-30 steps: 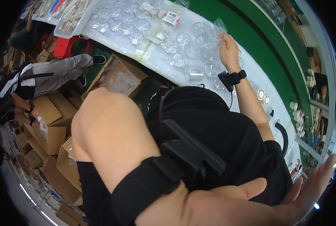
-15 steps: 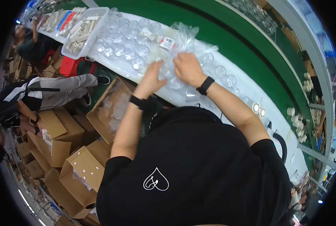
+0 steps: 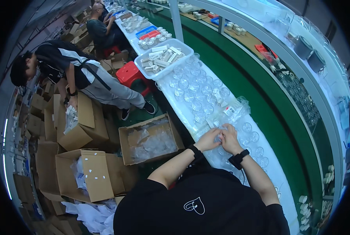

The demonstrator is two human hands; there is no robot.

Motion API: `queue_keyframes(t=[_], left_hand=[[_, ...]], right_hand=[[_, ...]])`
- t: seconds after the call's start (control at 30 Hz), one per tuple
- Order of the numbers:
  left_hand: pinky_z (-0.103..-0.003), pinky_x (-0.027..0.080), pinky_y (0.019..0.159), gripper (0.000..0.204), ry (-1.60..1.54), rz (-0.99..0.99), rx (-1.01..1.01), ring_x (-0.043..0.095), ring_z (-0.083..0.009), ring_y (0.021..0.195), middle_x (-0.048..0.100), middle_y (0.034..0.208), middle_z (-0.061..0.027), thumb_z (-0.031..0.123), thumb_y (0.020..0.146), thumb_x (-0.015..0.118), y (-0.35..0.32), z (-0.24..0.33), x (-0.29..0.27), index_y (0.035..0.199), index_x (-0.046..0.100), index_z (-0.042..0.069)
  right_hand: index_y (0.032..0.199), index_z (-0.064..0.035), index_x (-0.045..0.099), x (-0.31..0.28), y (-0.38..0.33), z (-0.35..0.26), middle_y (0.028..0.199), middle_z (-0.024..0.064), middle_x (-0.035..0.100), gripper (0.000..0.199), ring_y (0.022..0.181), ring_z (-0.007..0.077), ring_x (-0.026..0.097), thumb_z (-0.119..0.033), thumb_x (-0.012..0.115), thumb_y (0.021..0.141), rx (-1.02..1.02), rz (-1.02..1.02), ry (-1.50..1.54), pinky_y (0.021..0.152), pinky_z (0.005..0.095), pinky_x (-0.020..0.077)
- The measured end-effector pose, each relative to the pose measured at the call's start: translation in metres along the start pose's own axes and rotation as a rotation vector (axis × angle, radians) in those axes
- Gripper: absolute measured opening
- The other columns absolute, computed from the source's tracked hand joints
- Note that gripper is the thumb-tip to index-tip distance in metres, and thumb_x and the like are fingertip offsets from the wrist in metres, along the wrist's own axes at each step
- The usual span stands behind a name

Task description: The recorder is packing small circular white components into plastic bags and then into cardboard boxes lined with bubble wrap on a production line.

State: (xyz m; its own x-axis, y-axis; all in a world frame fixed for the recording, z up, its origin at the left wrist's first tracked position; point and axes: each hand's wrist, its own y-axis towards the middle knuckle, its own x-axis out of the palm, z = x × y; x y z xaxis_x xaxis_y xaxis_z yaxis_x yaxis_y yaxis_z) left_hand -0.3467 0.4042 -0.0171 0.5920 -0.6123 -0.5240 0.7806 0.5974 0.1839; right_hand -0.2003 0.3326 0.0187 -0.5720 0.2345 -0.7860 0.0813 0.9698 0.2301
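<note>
At the long white table (image 3: 279, 172), the left hand (image 3: 208, 140) and right hand (image 3: 230, 138) meet, fingers clamped on a clear plastic bag (image 3: 232, 113) among round clear lids (image 3: 196, 105).

Black short-sleeved shirt (image 3: 198, 207) with a small white heart outline; black bands (image 3: 238, 158) on both wrists.
</note>
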Motion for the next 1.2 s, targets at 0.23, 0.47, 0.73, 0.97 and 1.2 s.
queue_keyframes(t=[0.23,0.47,0.73,0.97,1.2], left_hand=[[-0.04,0.045,0.087,0.047,0.089,-0.033,0.004,0.054,-0.0368,0.102,0.053,0.111,-0.0192,0.026,0.069,0.069,0.003,0.02,-0.003,0.106,0.053,0.002],[-0.042,0.046,0.082,0.044,0.129,-0.031,-0.071,0.056,-0.0381,0.097,0.059,0.101,-0.0212,0.026,0.068,0.067,0.008,-0.001,0.027,0.102,0.057,0.001],[-0.045,0.047,0.076,0.046,0.226,-0.022,-0.341,0.059,-0.0385,0.087,0.061,0.091,-0.0211,0.035,0.071,0.069,0.047,0.027,0.018,0.098,0.055,0.0],[-0.044,0.046,0.08,0.048,0.278,0.146,-0.092,0.057,-0.0381,0.094,0.06,0.096,-0.021,0.031,0.071,0.071,0.032,-0.007,0.039,0.102,0.054,-0.001],[-0.039,0.046,0.086,0.054,0.029,0.129,-0.055,0.057,-0.0337,0.101,0.058,0.107,-0.0195,0.02,0.067,0.075,0.017,0.005,0.029,0.111,0.051,0.0]], right_hand=[[0.09,-0.0041,0.055,0.008,-0.002,0.019,0.111,0.015,0.052,0.007,0.103,0.0301,0.05,-0.008,0.055,0.084,-0.015,0.105,0.335,0.085,0.0381,0.0401],[0.091,-0.0029,0.047,-0.051,0.006,-0.004,0.084,0.0031,0.046,0.016,0.078,0.0123,0.043,-0.016,0.04,0.097,0.424,0.396,0.513,0.072,0.0283,0.0401],[0.101,-0.0075,0.053,-0.091,-0.008,0.021,0.071,0.0101,0.059,0.017,0.061,0.0239,0.057,-0.022,0.045,0.095,0.31,0.464,0.013,0.057,0.036,0.0463],[0.109,-0.0129,0.052,-0.051,-0.052,0.003,0.078,0.0143,0.065,0.023,0.071,0.0362,0.062,-0.026,0.05,0.09,0.262,-0.056,-0.107,0.06,0.0449,0.0494],[0.114,-0.0119,0.052,-0.025,-0.023,0.007,0.078,0.0157,0.065,0.031,0.074,0.0366,0.062,-0.031,0.051,0.091,0.307,-0.08,-0.051,0.061,0.0445,0.0493]])
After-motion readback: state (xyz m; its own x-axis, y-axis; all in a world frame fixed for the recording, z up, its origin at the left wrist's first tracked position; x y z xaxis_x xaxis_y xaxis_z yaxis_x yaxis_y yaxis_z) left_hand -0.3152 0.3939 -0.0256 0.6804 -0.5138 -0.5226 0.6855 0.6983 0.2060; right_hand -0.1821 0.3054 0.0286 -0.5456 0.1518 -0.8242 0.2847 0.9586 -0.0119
